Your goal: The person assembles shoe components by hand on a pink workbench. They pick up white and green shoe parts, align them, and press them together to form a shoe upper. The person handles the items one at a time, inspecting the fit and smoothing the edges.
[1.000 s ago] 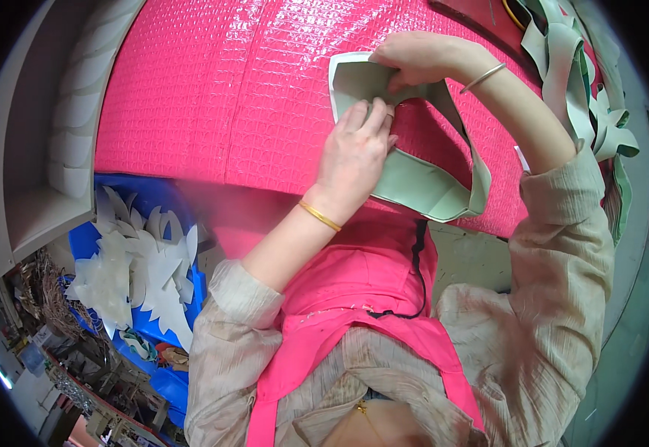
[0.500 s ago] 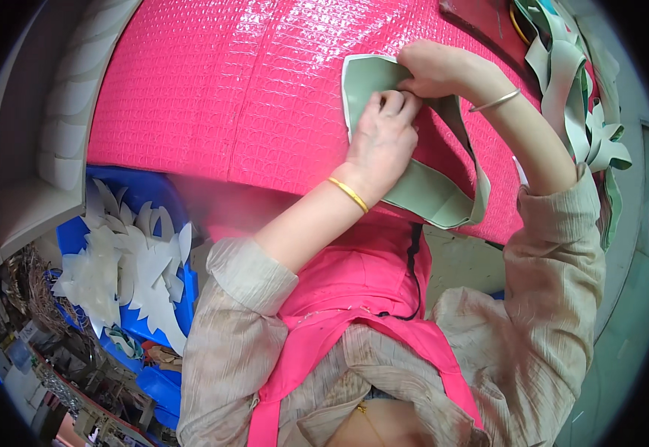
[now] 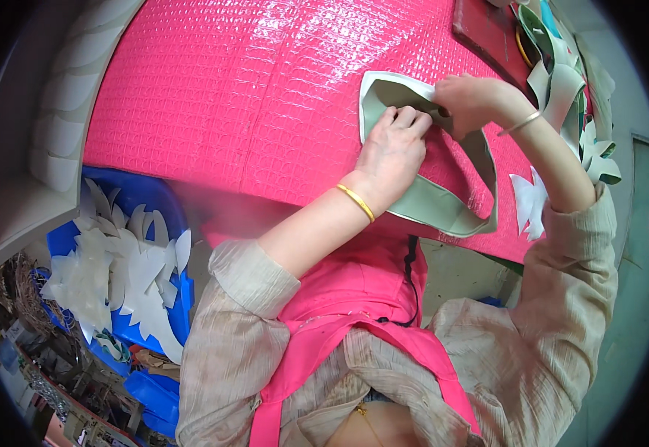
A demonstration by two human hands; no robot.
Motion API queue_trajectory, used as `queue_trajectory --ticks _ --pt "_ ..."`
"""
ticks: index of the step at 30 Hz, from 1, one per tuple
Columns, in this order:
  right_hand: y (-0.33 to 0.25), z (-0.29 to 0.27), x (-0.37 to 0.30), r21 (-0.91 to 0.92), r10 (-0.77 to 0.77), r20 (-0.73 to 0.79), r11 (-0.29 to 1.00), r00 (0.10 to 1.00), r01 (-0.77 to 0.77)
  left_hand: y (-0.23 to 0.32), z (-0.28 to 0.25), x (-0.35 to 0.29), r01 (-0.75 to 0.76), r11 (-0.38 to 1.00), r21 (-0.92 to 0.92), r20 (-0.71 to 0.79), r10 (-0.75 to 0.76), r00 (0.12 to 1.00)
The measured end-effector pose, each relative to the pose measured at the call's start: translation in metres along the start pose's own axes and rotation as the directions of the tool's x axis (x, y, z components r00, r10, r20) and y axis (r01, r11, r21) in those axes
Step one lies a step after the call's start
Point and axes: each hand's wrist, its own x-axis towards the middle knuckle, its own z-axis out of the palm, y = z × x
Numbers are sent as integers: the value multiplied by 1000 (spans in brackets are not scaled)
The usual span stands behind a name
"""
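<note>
A pale green leather-like strip (image 3: 435,198) with white edging forms a loop near the front of the pink table. My left hand (image 3: 395,153) is closed with bent fingers on its upper left part, and the knuckles hide what the fingertips touch. Beside it, my right hand (image 3: 477,104) is curled over the loop's far edge, pinching the strip there. The far band of the loop stands up on its side, showing its duller inner face. Under the right forearm lie white cut pieces (image 3: 530,203).
Left of the table, a blue bin (image 3: 162,195) holds many white curved scraps (image 3: 142,276). Green and white strips (image 3: 565,97) are heaped at the far right, next to a dark red board (image 3: 492,37). Shiny pink textured sheeting (image 3: 190,112) covers the table.
The right hand has moved right and slightly down. The loop has shifted right, and its far band now stands up more. White pieces by the right forearm have come into fuller view.
</note>
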Motion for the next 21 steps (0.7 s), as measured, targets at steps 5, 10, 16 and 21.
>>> queue_trajectory --ticks 5,10,16,21 --pt "4 21 -7 6 79 -174 997 982 -79 -6 5 1 -8 1000 12 -30 9 1000" --pt "2 34 -25 168 49 -304 986 951 3 -6 2 6 -2 997 72 47 -2 999" --pt "-28 59 -45 10 91 -676 993 731 -115 -23 -18 55 55 960 -275 -117 -90 989" --pt "-37 82 -46 -74 -30 -854 995 519 -64 -25 14 127 -82 913 -400 219 182 959"
